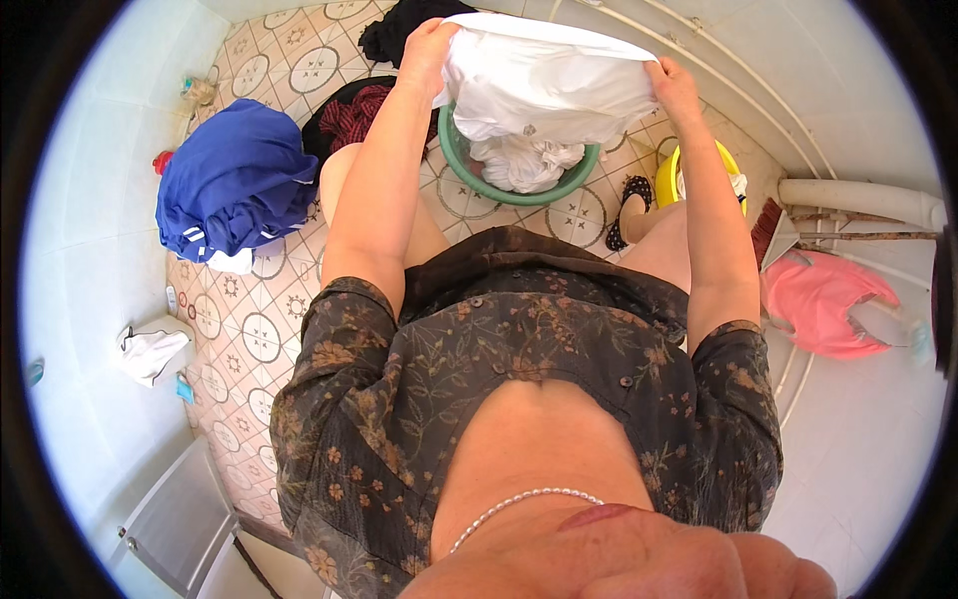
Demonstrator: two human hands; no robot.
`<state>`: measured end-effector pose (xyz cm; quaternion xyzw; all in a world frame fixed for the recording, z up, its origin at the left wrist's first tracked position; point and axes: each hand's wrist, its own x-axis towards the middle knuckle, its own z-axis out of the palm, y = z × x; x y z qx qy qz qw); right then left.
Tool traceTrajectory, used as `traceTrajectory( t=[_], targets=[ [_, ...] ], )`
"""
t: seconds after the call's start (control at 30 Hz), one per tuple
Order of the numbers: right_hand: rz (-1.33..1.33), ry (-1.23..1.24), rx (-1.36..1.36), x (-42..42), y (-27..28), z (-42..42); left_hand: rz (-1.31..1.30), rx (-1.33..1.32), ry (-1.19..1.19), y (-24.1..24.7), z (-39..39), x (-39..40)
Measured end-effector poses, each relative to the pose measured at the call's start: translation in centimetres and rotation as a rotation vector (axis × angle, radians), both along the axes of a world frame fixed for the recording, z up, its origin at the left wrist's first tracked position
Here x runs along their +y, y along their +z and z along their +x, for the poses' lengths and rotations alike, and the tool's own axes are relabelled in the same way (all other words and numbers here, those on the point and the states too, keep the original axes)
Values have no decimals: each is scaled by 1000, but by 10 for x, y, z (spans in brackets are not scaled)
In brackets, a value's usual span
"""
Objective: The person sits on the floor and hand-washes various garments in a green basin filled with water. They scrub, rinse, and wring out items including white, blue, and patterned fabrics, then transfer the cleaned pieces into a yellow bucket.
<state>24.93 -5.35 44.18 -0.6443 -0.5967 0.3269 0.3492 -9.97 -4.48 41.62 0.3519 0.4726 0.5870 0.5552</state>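
Stretched between my hands is a white cloth garment [554, 78], held up by its top edge. My left hand [429, 58] grips its left corner, and my right hand [673, 88] pinches the right corner. The cloth hangs over a green plastic basin [516, 196] on the tiled floor and hides the basin's far side. More wet-looking white cloth [524, 166] lies bunched inside the basin, and whether it joins the held piece I cannot tell.
At left sits a heap of blue clothing [232, 176]. Dark red plaid cloth [355, 116] and black cloth [412, 30] lie beyond my left arm. A yellow bucket [666, 176] stands by my right foot. At right are a brush [775, 232], pink cloth [827, 303] and wall pipes [861, 201].
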Motion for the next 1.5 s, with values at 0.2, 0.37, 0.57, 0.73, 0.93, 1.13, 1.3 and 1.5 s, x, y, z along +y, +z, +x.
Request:
traceTrajectory(
  t=[0.2,0.37,0.57,0.73,0.93,1.13,1.3,1.5],
  targets=[
    [-45,100,204,-19,28,-11,-133,-10,7,-21,-9,8],
    [-11,274,-359,-31,25,-7,-159,-302,-43,-9,-12,0],
    [-95,170,-337,-37,10,22,83,-223,-342,8,-14,-10],
    [-85,1,255,-41,25,26,182,447,-661,25,-7,-23],
    [39,54,280,-47,58,6,259,1386,-402,7,30,-44],
    [-15,131,10,-42,56,15,324,746,-336,-9,0,-18],
    [18,309,-665,-57,42,6,149,233,-445,9,-5,-24],
    [39,389,-1178,-47,9,17,182,597,-446,0,2,-20]
  ],
)
